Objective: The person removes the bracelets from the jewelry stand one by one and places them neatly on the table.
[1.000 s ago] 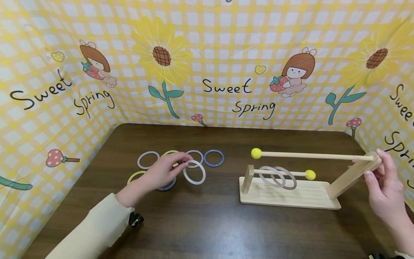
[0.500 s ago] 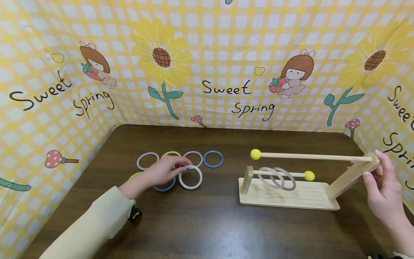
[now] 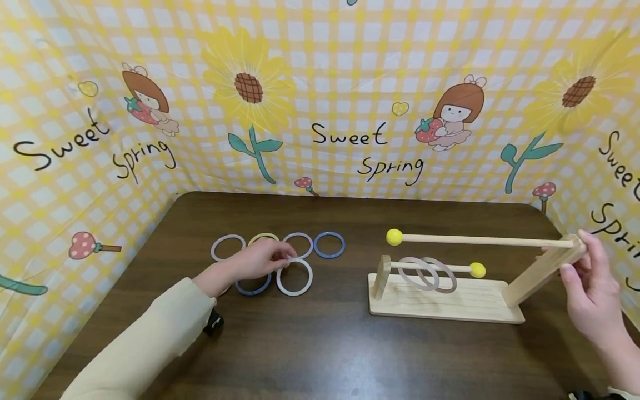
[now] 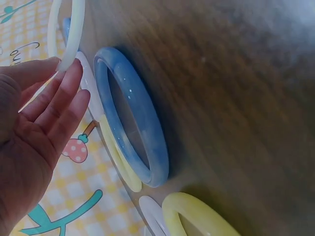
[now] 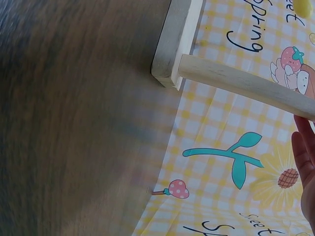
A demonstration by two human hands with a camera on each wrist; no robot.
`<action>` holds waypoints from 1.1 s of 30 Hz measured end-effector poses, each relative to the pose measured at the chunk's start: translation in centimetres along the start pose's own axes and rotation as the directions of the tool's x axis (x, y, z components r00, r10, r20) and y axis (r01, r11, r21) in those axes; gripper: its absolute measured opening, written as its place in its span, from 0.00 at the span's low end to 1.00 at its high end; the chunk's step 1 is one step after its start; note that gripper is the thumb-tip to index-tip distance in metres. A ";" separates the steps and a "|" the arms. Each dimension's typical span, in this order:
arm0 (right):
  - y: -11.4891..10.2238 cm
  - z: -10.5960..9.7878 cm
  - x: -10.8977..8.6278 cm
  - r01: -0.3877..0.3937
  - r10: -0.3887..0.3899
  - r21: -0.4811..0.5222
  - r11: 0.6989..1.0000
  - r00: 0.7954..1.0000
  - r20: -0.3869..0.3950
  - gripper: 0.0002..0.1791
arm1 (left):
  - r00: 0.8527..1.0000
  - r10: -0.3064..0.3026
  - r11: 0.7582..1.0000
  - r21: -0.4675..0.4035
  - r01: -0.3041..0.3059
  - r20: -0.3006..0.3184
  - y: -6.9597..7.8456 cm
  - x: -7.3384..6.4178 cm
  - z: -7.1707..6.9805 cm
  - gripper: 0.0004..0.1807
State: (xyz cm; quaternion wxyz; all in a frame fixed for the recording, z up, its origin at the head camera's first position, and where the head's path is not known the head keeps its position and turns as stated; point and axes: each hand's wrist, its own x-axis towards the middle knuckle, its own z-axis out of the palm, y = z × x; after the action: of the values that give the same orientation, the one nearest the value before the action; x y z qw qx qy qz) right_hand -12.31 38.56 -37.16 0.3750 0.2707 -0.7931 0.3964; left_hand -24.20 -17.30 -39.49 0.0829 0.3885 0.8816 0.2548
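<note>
My left hand [image 3: 260, 259] pinches the near edge of a white ring [image 3: 310, 276] between thumb and fingertips; in the head view the ring lies low at the table. A blue ring [image 4: 150, 128] sits just beside this hand in the left wrist view. My right hand [image 3: 595, 294] holds the top of the slanted tall post [image 3: 542, 272] of a wooden stand [image 3: 450, 306]. Two pale rings [image 3: 454, 280] hang on the stand's short lower rod. Its long upper rod [image 3: 485, 240] carries no ring and ends in a yellow ball [image 3: 394, 237].
Several rings lie in rows at left: a lilac ring [image 3: 213, 251], a yellow ring [image 3: 263, 235], another lilac ring [image 3: 298, 235] and a blue ring [image 3: 343, 245]. Some are partly hidden by the left hand. A checked cloth [image 3: 340, 66] encloses the brown table [image 3: 330, 355].
The white ring has come down and left, from a tilted pose to lying flatter by the other rings, with the left hand on it. My right hand stays on the post.
</note>
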 end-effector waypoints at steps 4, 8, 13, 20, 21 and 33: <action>-0.2 -0.1 0.0 -0.036 0.036 -0.035 0.999 0.999 0.009 0.23 | 0.999 -0.029 1.000 0.010 0.029 0.027 0.1 0.3 -0.1 0.07; -0.2 -0.2 -0.1 -0.049 0.049 -0.036 0.998 0.999 0.018 0.24 | 0.998 -0.051 0.998 0.023 0.051 0.041 -0.1 0.5 -0.1 0.06; -0.1 -0.1 0.0 -0.038 0.039 -0.022 0.999 0.999 0.017 0.23 | 0.998 -0.040 0.999 0.033 0.039 0.045 -0.3 0.6 0.0 0.05; -0.1 -0.2 -0.1 -0.043 0.044 -0.036 0.998 0.999 0.015 0.23 | 0.998 -0.044 0.996 0.077 0.040 0.043 -0.5 0.8 0.1 0.04; -0.2 -0.2 -0.1 -0.047 0.048 -0.047 0.998 0.999 0.018 0.23 | 0.998 -0.045 0.996 0.082 0.041 0.042 -0.6 0.8 0.1 0.04; -0.1 -0.2 -0.2 -0.053 0.054 -0.054 0.997 0.998 0.015 0.23 | 0.999 -0.045 0.992 0.119 0.043 0.007 -0.7 0.8 0.2 0.04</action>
State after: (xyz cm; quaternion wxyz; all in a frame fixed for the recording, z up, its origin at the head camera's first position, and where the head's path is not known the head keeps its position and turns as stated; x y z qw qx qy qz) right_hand -12.00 38.70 -37.18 0.3648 0.2425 -0.8135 0.3825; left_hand -25.13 -17.01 -39.95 0.0694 0.3744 0.9032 0.1981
